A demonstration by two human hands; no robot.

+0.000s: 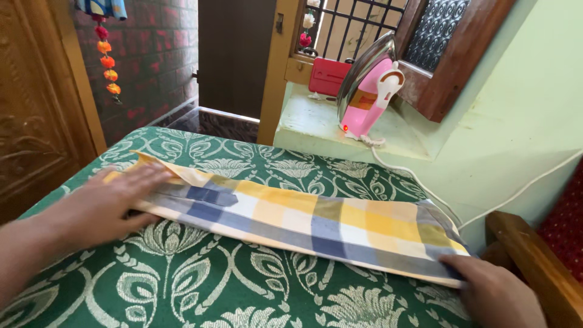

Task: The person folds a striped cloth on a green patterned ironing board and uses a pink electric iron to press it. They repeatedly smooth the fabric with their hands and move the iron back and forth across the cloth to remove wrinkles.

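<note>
**Two hands pressing a folded checked cloth on a green patterned surface**

A folded checked cloth (291, 225), in yellow, blue, white and grey squares, lies flat as a long narrow strip on a green cover (200, 285) woven with pale leaf and flower shapes. Its long axis runs from the far left down to the near right, with one narrow end pointing far left and the other near right.

The left hand (112, 203) lies palm down and open on the far-left end of the cloth, fingers spread flat and pointing right along the strip; it presses rather than grips. The right hand (492, 291) rests on the near-right end, at the bottom edge of the view, its fingers flat on the cloth's corner. Whether any fingers curl under the edge cannot be told.

Beyond the cloth, on a pale green ledge (316, 121) at the far right, a pink electric iron (367, 91) stands upright on its heel, its shiny soleplate facing left. Its white cord (425, 194) trails down the wall toward the near right. A flat red rectangular case (328, 76) sits behind the iron, below a barred window. A wooden rail (534, 267) lies at the near right. A string of orange and red flowers (106, 58) hangs at the far left beside a carved wooden door (30, 109).
</note>
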